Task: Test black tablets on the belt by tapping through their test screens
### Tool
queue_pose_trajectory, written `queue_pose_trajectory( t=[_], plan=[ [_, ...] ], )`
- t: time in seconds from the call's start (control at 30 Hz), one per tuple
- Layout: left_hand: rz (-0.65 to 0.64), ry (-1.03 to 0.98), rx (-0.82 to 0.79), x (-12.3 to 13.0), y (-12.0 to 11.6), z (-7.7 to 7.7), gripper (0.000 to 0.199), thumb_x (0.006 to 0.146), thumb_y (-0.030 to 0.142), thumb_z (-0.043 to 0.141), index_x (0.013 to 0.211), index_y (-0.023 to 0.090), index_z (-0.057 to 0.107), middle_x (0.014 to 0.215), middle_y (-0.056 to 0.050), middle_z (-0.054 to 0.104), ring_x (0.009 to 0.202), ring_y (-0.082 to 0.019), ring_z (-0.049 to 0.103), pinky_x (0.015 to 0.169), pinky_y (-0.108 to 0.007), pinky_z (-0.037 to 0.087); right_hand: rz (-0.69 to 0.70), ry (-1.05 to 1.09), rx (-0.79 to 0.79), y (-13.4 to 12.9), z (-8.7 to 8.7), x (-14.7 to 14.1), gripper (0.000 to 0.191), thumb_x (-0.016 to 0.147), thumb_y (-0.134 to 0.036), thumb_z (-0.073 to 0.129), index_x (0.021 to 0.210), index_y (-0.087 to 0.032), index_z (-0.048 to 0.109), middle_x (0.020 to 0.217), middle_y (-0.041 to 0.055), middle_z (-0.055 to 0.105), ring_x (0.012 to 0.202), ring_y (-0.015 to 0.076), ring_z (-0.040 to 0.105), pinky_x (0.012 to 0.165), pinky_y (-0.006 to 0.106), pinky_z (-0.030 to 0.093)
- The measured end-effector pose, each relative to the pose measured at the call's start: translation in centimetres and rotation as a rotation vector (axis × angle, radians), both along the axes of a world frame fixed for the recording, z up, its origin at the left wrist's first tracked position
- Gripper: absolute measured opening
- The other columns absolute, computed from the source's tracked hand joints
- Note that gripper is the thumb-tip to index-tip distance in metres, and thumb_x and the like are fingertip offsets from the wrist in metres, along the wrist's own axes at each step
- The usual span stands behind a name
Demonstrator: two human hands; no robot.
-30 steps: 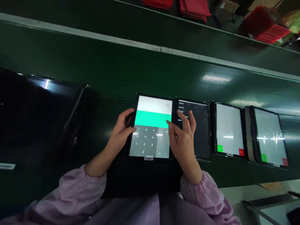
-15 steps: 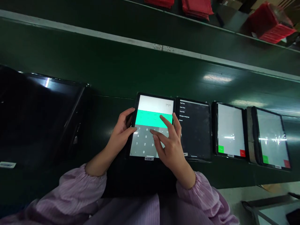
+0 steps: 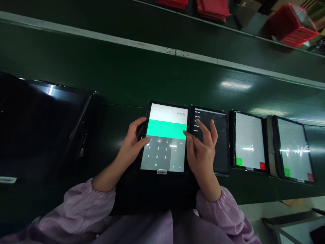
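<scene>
Head view | calculator tablet [image 3: 158, 130], one, at our twelve o'clock | left hand [image 3: 132, 139] grasps its nine-o'clock edge; right hand [image 3: 203, 152], gripping nothing, at its three | probably stiff, slick, fragile-screened; we'd hold the frame.

One calculator tablet [image 3: 164, 135], one menu tablet [image 3: 220, 149] and two white-screen tablets [image 3: 250, 134] are counted; four lit in total. Two green squares [image 3: 239, 161] and two red squares [image 3: 262, 165] are displayed, one of each per white screen. Four white labels [image 3: 161, 172] are noted. Three red piles [image 3: 293, 27] are seen. One left hand [image 3: 133, 139], one right hand [image 3: 203, 150] and two sleeves [image 3: 88, 200] are recorded. Black slabs [image 3: 63, 112]: number not determined.
</scene>
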State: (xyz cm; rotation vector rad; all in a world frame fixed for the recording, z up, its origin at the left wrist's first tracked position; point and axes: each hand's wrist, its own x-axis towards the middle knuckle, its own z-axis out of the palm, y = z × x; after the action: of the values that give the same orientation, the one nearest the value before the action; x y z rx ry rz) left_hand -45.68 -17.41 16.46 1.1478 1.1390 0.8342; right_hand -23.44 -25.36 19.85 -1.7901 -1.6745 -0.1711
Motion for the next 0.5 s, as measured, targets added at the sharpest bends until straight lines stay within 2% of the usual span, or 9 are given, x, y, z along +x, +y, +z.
queue_pose_trajectory(
  t=[0.1, 0.27, 0.43, 0.5],
  plan=[
    [0.003, 0.001, 0.013, -0.04, 0.01, 0.03, 0.060, 0.084, 0.032, 0.078, 0.141, 0.028, 0.059, 0.161, -0.010, 0.053, 0.154, -0.038, 0.047, 0.128, -0.058, 0.042, 0.019, -0.014, -0.049, 0.31, -0.57, -0.13, 0.037, 0.111, -0.025, 0.050, 0.103, -0.018, 0.085, 0.151, 0.0172, 0.064, 0.164, 0.0448, 0.031, 0.122, 0.076, 0.043],
    [0.046, -0.038, 0.036, 0.18, 0.03, -0.42, 0.058, 0.082, 0.031, 0.079, 0.137, 0.025, 0.061, 0.157, -0.012, 0.057, 0.157, -0.037, 0.044, 0.129, -0.055, 0.042, 0.135, -0.052, -0.121, 0.70, -0.81, -0.82, 0.035, 0.110, -0.023, 0.051, 0.122, -0.023, 0.083, 0.164, 0.0124, 0.055, 0.168, 0.0438, 0.020, 0.127, 0.076, 0.038],
    [0.041, -0.059, 0.024, 0.32, -0.09, -0.29, 0.057, 0.084, 0.031, 0.079, 0.137, 0.027, 0.062, 0.154, -0.010, 0.061, 0.150, -0.037, 0.053, 0.125, -0.057, 0.046, 0.049, -0.011, -0.091, 0.68, -0.70, -0.25, 0.036, 0.110, -0.022, 0.050, 0.101, -0.019, 0.085, 0.152, 0.0147, 0.065, 0.166, 0.0436, 0.028, 0.127, 0.075, 0.038],
    [0.053, -0.051, 0.026, 0.39, -0.16, -0.05, 0.055, 0.084, 0.033, 0.079, 0.137, 0.027, 0.062, 0.153, -0.010, 0.063, 0.149, -0.037, 0.054, 0.124, -0.057, 0.048, 0.053, -0.020, -0.108, 0.69, -0.77, -0.58, 0.034, 0.109, -0.022, 0.051, 0.108, -0.022, 0.085, 0.155, 0.0131, 0.062, 0.167, 0.0423, 0.026, 0.127, 0.075, 0.038]
  ],
)
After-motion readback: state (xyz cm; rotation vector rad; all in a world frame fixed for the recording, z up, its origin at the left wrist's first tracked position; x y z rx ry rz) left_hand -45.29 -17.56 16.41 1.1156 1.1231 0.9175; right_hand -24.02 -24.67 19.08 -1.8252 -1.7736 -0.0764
